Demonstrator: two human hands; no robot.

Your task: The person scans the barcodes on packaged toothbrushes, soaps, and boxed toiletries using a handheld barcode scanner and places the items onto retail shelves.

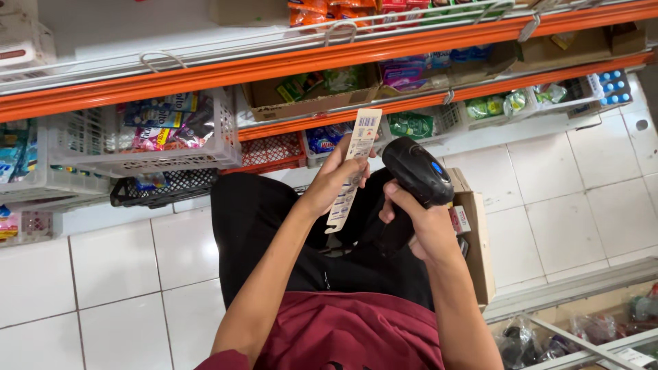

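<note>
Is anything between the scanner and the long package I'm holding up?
Nothing visible. The scanner in the right hand sits just beside the package held by the left hand, with only open air between them.

From my feed I see a maroon short-sleeved shirt (356,336) and black trousers (274,226); both forearms are bare, with no watch or rings visible.

Even, bright shop light falls from above me, and the white floor tiles (110,274) at lower left throw it back with hardly a shadow beyond the soft one under my legs. My hands and the middle of the frame are fairly sharp, though the goods along the top edge smear a little. The orange shelf rails (274,62) slant and bow toward the corners, and the lower right corner looks dimmer and softer.
</note>
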